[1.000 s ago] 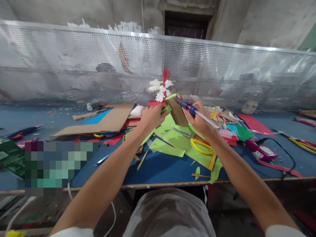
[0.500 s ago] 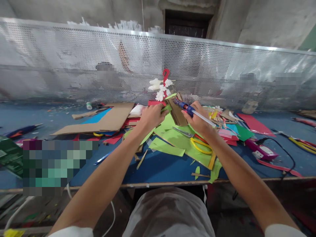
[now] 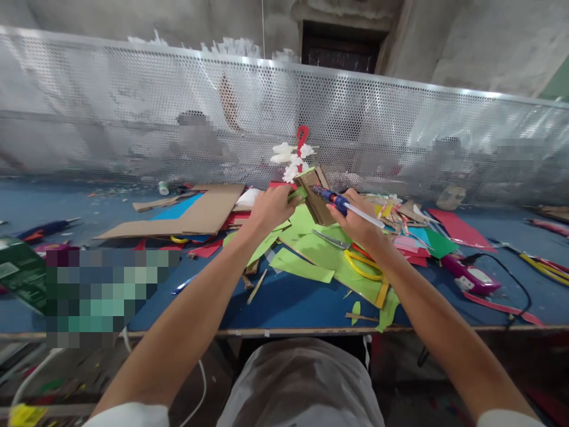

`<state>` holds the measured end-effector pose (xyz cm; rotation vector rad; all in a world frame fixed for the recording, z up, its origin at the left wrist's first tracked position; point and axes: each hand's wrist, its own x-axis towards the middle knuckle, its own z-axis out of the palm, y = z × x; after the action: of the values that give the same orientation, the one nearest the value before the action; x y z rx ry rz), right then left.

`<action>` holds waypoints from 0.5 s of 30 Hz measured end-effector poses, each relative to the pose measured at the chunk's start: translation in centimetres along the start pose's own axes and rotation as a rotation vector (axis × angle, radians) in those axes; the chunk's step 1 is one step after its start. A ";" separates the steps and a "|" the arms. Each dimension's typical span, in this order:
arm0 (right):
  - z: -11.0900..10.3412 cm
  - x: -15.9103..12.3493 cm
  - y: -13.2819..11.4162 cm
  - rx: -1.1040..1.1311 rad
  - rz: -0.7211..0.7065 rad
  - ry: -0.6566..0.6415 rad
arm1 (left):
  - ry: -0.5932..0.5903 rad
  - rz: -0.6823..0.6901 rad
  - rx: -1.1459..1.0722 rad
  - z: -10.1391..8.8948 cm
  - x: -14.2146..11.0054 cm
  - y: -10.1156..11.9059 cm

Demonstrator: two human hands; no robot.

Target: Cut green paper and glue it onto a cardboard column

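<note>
My left hand (image 3: 274, 206) is closed on a brown cardboard piece (image 3: 316, 206) with bright green paper on it, held tilted above the bench. In my right hand (image 3: 357, 220) is a blue hot glue gun (image 3: 338, 201), a pale glue stick jutting from its rear. The gun's tip is at the cardboard's face; whether it touches cannot be told. Below both hands lie light green paper sheets (image 3: 304, 268), with yellow-handled scissors (image 3: 363, 265) on top. Just behind the cardboard stands a red loop-topped piece with white flower shapes (image 3: 291, 172).
A perforated metal screen (image 3: 146, 101) runs along the back of the blue bench (image 3: 284, 311). Left lie a large cardboard sheet (image 3: 208, 210) and a green box (image 3: 20, 270). At right are red paper (image 3: 460, 229), a purple device with a black cord (image 3: 473, 276) and yellow-handled pliers (image 3: 537, 261).
The glue gun's tip has slid slightly down and left along the cardboard's face. My left hand keeps its hold, and the view has shifted a little.
</note>
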<state>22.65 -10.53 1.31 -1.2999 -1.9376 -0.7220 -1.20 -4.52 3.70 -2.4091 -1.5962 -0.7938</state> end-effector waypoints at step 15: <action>0.6 -0.3 0.5 0.185 -0.019 -0.030 | -0.015 -0.057 -0.045 -0.7 0.4 -1.4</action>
<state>23.06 -10.01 0.76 -1.1868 -1.9920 -0.5208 -2.55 -3.92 4.28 -2.4157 -1.6781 -0.8316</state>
